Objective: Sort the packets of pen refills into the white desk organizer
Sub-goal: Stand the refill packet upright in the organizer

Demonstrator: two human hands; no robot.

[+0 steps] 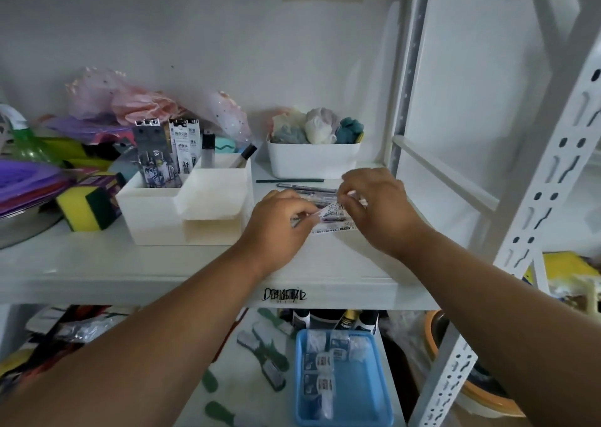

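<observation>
A white desk organizer [182,212] stands on the shelf, left of my hands. Several refill packets [182,143] stand upright in its back left compartment. More refill packets [331,215] lie flat on the shelf between my hands. My left hand [276,228] pinches the near end of one packet. My right hand [377,205] pinches the other end of the same pile, fingers curled over it. Loose pens [305,187] lie just behind the packets.
A white bin [312,161] of soft cloth items sits behind the packets. Yellow sponges [87,205] and a metal bowl crowd the left. A steel upright [533,199] stands at the right. A blue tray [344,378] lies on the lower shelf.
</observation>
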